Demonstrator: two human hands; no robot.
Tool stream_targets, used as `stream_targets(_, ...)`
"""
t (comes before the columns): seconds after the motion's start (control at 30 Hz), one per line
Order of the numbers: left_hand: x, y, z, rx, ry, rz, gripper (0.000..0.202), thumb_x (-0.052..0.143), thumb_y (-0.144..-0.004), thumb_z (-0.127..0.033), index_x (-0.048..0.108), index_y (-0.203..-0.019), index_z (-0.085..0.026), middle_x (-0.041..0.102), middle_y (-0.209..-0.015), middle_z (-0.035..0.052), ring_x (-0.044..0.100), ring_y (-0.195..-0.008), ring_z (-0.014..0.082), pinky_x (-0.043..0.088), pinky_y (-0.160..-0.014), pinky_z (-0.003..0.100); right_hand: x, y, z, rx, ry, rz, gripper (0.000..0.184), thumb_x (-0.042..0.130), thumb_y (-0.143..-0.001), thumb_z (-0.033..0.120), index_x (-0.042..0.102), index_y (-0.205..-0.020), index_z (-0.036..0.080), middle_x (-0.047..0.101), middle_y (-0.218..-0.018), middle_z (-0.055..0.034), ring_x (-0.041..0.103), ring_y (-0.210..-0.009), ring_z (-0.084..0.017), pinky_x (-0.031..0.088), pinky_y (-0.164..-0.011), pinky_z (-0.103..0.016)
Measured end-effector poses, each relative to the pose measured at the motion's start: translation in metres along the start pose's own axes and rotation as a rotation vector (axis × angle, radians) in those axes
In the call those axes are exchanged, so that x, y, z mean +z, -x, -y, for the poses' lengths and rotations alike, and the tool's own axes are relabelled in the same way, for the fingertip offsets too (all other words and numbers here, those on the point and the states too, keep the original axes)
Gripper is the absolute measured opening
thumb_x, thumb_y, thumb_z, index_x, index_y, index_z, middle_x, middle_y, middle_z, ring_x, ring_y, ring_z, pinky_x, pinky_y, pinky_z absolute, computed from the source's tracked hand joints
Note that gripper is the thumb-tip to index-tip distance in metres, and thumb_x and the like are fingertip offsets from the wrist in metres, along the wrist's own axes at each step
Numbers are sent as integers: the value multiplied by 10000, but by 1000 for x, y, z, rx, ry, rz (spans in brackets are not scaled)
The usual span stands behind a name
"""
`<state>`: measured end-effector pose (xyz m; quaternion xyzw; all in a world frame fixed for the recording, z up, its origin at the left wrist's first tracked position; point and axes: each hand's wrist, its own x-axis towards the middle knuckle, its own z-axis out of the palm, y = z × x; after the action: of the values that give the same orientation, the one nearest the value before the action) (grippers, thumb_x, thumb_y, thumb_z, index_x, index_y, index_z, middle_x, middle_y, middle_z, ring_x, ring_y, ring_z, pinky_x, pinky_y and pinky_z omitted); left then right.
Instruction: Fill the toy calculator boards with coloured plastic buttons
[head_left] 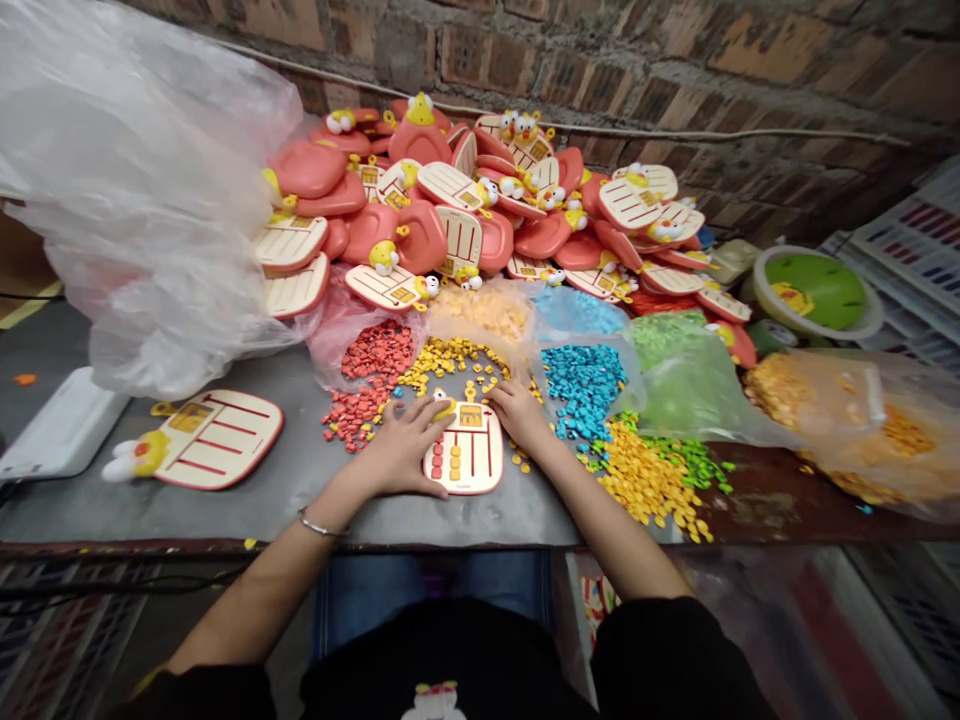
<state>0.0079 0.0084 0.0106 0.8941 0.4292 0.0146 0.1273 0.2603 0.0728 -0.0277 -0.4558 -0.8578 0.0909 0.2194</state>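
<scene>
A cream toy board (487,470) with a red rim and slots lies in front of me. Its two left slots hold red pieces (437,462) and yellow pieces (455,462); the other slots look bare. My left hand (401,445) grips the board's left side, thumb at the lower edge and fingers over the top. At the board's upper right corner, my right hand (523,415) has its fingers bent together beside loose yellow pieces (480,385). Anything between those fingertips is too small to make out.
Behind are heaped finished-looking red and cream boards (420,230). Around my hands lie piles of red pieces (375,365), blue pieces (581,385), yellow pieces (649,470) and green pieces (686,460). Another board (225,440) and a white device (64,425) lie left.
</scene>
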Motion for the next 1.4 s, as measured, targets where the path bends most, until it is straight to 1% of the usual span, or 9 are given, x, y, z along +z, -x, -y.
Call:
stream_targets(0.23,7,1,3,5,49,-24,1077,660,-618,-788,369,-1478,-208,181,-1600,183,128,-1454,400,143,-1082,595,-8,19,6,-135,91,-88,198,486,-951,176,682,-980,168,675,-1009,-130,617,-926,-230,516,-805,-356)
stream_targets(0.4,6,1,4,0,48,-26,1075,683,-606,-773,370,-1480,-231,196,-1599,169,147,-1448,406,146,-1071,614,-2,28,19,-155,141,-69,211,483,-950,143,682,-1018,168,659,-1033,-140,598,-929,-230,510,-826,-377)
stream_targets(0.53,6,1,3,-10,35,-39,1077,671,-596,-792,381,-1475,-241,216,-1597,153,177,-1436,408,164,-1060,615,-7,35,23,-186,19,-86,197,499,-946,165,687,-1002,181,650,-1040,-129,578,-951,-237,507,-837,-397)
stream_targets(0.67,6,1,2,-21,11,-39,1095,670,-590,-794,374,-1478,-227,227,-1594,150,186,-1429,407,179,-1048,615,-10,46,31,-126,-138,-112,192,511,-955,216,699,-915,205,647,-887,-80,582,-847,-204,510,-751,-342)
stream_targets(0.77,7,1,1,-25,5,-41,1111,673,-590,-786,356,-1488,-213,241,-1588,155,190,-1425,411,194,-1043,605,-9,50,36,-30,-211,-122,203,499,-961,217,696,-1008,212,655,-848,-72,602,-825,-202,510,-728,-331)
stream_targets(1.0,6,2,2,-32,9,-46,1079,683,-595,-770,373,-1480,-236,256,-1583,156,208,-1416,409,190,-1047,588,-7,36,33,91,-359,-52,228,591,-902,196,680,-1112,209,717,-901,-65,648,-782,-193,512,-729,-329)
stream_targets(1.2,7,1,2,-8,28,-52,1097,662,-595,-793,344,-1493,-249,282,-1574,149,217,-1410,413,191,-1046,596,12,19,58,-10,-413,-25,226,619,-859,144,687,-1063,212,735,-970,-61,659,-904,-205,507,-841,-351)
stream_targets(1.33,9,2,3,2,37,-77,1075,669,-579,-798,391,-1469,-264,299,-1566,145,226,-1402,424,207,-1033,591,-3,20,56,-76,-524,136,228,653,-850,204,685,-1075,216,738,-999,-47,665,-912,-197,510,-839,-338)
stream_targets(1.4,9,1,3,7,31,-75,1068,677,-573,-796,414,-1455,-256,296,-1566,151,222,-1405,421,212,-1028,583,-19,26,43,-38,-552,133,209,647,-867,260,691,-1065,210,733,-997,-50,665,-913,-197,514,-821,-328)
